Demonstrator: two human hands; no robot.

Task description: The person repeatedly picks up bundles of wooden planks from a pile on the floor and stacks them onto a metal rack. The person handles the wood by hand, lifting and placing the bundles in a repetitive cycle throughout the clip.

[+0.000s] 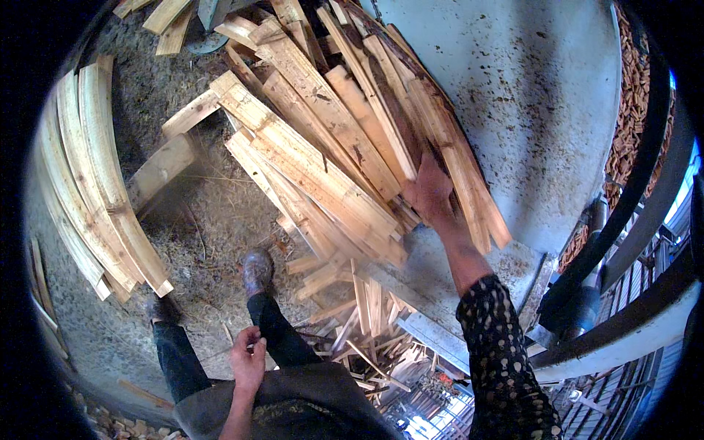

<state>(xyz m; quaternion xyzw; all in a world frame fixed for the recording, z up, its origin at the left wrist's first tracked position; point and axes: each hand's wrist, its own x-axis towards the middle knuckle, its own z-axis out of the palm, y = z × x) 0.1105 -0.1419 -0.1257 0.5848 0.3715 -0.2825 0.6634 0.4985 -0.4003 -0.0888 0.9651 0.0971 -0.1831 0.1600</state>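
A big pile of long pale wooden boards (323, 110) fans out in front of me, partly lying on a grey metal surface (528, 139). My right hand (430, 192) reaches into the right side of the pile and is closed at the near end of a narrow wooden board (374, 95). It is slightly blurred, and its fingertips are partly hidden. Wider boards (469, 191) lie just to its right. My left hand (248, 359) hovers before my lap, well apart from the wood. Its fingers are curled together, with nothing visible in them.
On the left, a stack of long boards (95, 169) lies on the dirty floor (198, 220). Short offcuts (367, 293) are heaped below the metal surface's near edge. Dark curved bars (623, 213) stand at the right, with many small wood blocks (627, 110) behind. My shoes (257, 270) are close to the pile.
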